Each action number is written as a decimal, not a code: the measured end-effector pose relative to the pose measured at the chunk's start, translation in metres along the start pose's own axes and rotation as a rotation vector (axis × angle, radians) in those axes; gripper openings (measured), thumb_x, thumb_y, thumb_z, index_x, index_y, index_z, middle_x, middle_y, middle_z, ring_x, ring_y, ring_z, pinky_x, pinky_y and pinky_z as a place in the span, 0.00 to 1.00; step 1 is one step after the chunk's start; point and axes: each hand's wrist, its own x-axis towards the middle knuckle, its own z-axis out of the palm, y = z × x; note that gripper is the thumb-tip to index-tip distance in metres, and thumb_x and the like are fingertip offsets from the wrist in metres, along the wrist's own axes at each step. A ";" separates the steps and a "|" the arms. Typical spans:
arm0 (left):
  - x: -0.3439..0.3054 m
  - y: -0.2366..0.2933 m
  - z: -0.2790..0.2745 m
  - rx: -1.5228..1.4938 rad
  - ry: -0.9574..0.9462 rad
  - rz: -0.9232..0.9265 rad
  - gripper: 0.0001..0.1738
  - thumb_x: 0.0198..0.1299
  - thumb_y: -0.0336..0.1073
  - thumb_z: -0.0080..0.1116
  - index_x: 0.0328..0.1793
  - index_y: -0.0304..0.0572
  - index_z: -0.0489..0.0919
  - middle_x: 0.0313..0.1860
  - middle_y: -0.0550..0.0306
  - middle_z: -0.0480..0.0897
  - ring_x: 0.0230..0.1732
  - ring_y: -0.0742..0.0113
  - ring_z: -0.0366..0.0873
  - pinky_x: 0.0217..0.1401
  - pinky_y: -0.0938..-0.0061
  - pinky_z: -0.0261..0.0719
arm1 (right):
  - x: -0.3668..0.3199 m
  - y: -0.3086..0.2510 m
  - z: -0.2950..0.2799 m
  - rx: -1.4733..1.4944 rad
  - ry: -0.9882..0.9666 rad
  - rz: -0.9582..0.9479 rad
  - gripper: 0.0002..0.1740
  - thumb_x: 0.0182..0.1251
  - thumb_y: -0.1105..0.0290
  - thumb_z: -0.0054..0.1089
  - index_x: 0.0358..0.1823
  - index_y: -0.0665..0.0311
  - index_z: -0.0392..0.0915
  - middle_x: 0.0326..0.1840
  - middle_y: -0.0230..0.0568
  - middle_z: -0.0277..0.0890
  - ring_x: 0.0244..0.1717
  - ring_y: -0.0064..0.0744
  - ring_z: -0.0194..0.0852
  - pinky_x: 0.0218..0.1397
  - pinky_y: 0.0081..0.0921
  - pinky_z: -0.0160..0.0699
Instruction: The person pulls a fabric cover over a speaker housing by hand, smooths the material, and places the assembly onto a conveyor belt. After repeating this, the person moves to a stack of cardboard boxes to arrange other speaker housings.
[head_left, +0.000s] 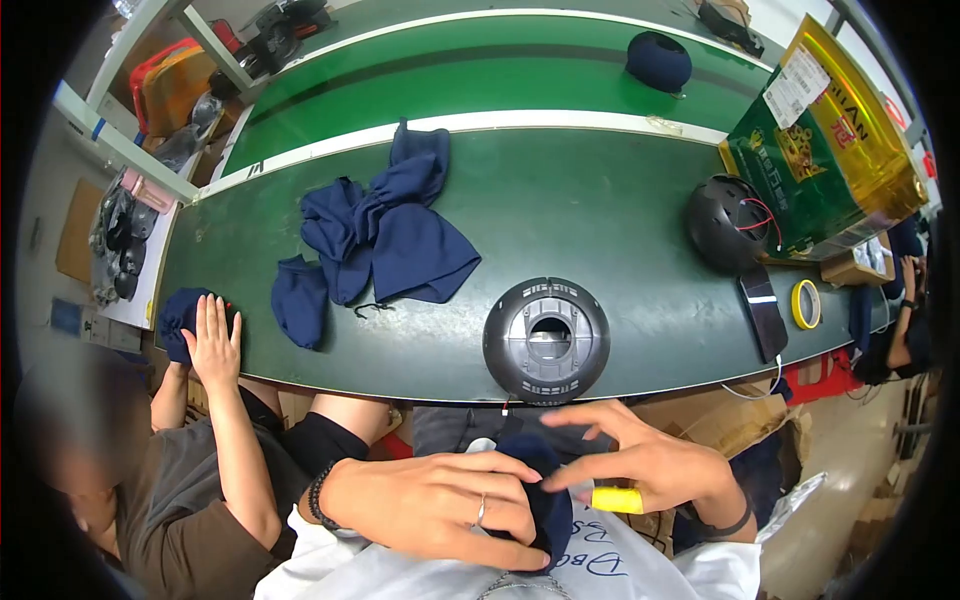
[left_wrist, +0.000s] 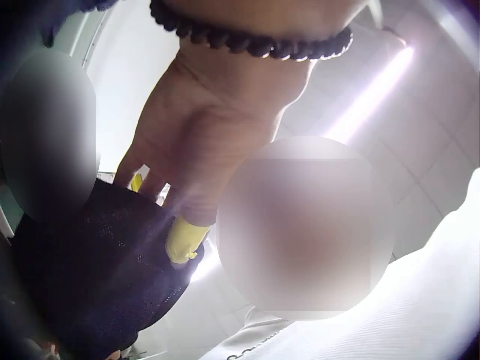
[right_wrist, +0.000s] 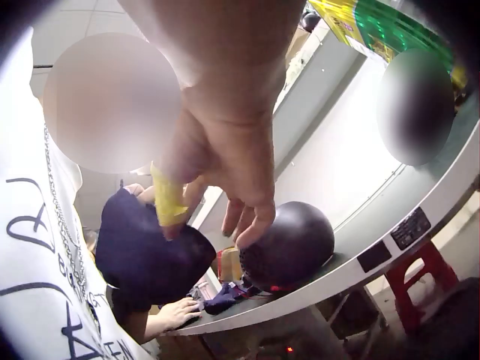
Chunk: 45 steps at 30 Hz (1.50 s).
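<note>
Close to my chest my left hand [head_left: 445, 500] grips a rounded piece in dark navy mesh fabric [left_wrist: 90, 262], with the fingers over its rim and the yellow-taped thumb [left_wrist: 186, 241] on its outer side. My right hand [head_left: 655, 465] is beside it, fingers spread and reaching forward, index fingertip close to the fabric. Yellow tape [right_wrist: 168, 196] also wraps the right thumb. Seen from the right wrist, the navy piece [right_wrist: 146, 244] looks like a wide cap. A black plastic dome shell [head_left: 547, 345] with a central hole sits on the table's front edge, just ahead of the right hand.
Navy cloth pieces [head_left: 375, 225] lie on the green table [head_left: 560, 190]. To the right stand another black shell [head_left: 727, 222] with red wires, a phone [head_left: 764, 315], a tape roll [head_left: 805, 304] and a big tin [head_left: 825, 150]. At left, another person's hand [head_left: 212, 345] presses a navy-covered piece.
</note>
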 end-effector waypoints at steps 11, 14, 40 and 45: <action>-0.036 -0.043 0.013 -0.360 0.277 -0.203 0.16 0.74 0.41 0.62 0.56 0.34 0.85 0.48 0.48 0.86 0.52 0.42 0.81 0.65 0.51 0.75 | -0.014 0.014 -0.014 -0.019 -0.155 -0.153 0.14 0.58 0.63 0.83 0.34 0.61 0.85 0.42 0.40 0.84 0.46 0.40 0.83 0.51 0.35 0.72; -0.036 -0.052 0.021 -0.402 0.301 -0.113 0.11 0.69 0.35 0.69 0.47 0.34 0.84 0.39 0.51 0.84 0.43 0.48 0.79 0.54 0.56 0.74 | -0.008 0.026 -0.020 0.031 -0.216 -0.363 0.17 0.55 0.58 0.85 0.31 0.57 0.84 0.40 0.39 0.85 0.35 0.36 0.80 0.40 0.32 0.67; -0.051 -0.080 0.066 -0.329 0.689 -0.423 0.08 0.69 0.34 0.67 0.47 0.39 0.90 0.92 0.38 0.40 0.92 0.37 0.34 0.87 0.39 0.45 | 0.001 0.055 0.052 0.466 0.638 0.144 0.22 0.63 0.56 0.78 0.25 0.68 0.83 0.91 0.73 0.26 0.87 0.69 0.48 0.83 0.53 0.54; -0.051 -0.051 0.049 0.156 0.581 -0.471 0.10 0.58 0.40 0.77 0.43 0.48 0.91 0.85 0.35 0.61 0.85 0.35 0.53 0.84 0.44 0.50 | -0.036 0.051 0.037 -0.211 0.613 -0.003 0.19 0.54 0.54 0.82 0.28 0.63 0.87 0.84 0.74 0.54 0.84 0.75 0.51 0.80 0.67 0.53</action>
